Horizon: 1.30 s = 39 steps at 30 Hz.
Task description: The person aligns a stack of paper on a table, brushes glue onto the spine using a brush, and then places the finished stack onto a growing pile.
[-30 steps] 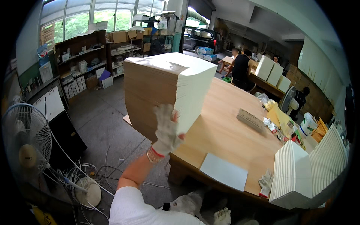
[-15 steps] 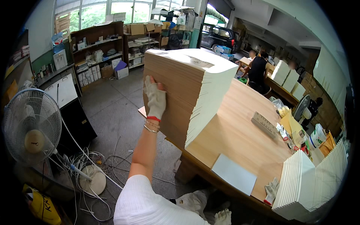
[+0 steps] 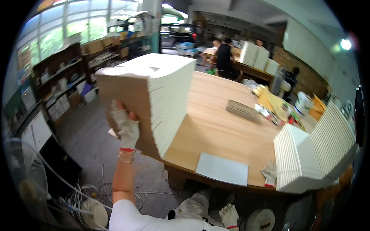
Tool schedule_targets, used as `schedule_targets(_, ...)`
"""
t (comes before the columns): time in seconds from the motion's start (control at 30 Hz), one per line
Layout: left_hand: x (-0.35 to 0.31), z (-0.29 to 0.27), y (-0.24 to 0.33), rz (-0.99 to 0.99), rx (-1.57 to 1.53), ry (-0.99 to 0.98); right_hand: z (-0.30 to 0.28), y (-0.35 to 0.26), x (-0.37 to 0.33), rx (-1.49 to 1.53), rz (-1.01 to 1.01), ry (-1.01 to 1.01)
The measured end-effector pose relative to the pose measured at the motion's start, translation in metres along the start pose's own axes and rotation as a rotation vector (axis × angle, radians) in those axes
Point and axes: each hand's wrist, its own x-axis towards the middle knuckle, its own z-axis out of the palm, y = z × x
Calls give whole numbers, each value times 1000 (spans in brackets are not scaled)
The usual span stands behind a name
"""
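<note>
A tall stack of paper (image 3: pixel 169 104), with a brown near side and a white right side, stands on the left part of the wooden table. My left hand (image 3: pixel 126 125), in a white work glove with a red cuff, lies flat against the brown side, fingers pointing up. It holds nothing. Low in the picture, beside my lap, my right hand (image 3: pixel 229 215) wears a similar glove; its fingers are loosely extended and apart, with nothing seen in them. A pale grey sheet (image 3: pixel 222 168) lies at the table's near edge, right of the stack.
A loose glove (image 3: pixel 269 173) lies beside fanned white paper stacks (image 3: pixel 295 158) on the table's right (image 3: pixel 216 127). Behind are a long block (image 3: pixel 243 110) and clutter. A fan (image 3: pixel 25 169) and cables (image 3: pixel 75 202) stand left. Several people sit farther back.
My view has turned right, so the stack and table appear farther left. My left hand stays against the stack's brown side. My right hand shows more fully.
</note>
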Motion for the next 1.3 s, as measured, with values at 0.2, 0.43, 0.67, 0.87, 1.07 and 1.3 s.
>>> schedule_targets(0.2,20,5,-33,-178,139,46,23,-7,-30,35,-37,-48)
schedule_targets(0.43,40,4,-64,-217,9,161,16,-6,-25,48,20,4)
schedule_targets(0.67,49,2,-89,-383,-67,151,9,-5,-20,84,17,7)
schedule_targets(0.87,53,-1,-118,-406,-41,127,6,2,-21,67,1,5)
schedule_targets(1.07,50,1,-82,-336,8,165,6,5,-22,77,-4,-58)
schedule_targets(1.3,42,6,-49,-201,-39,199,6,4,-23,55,18,-5)
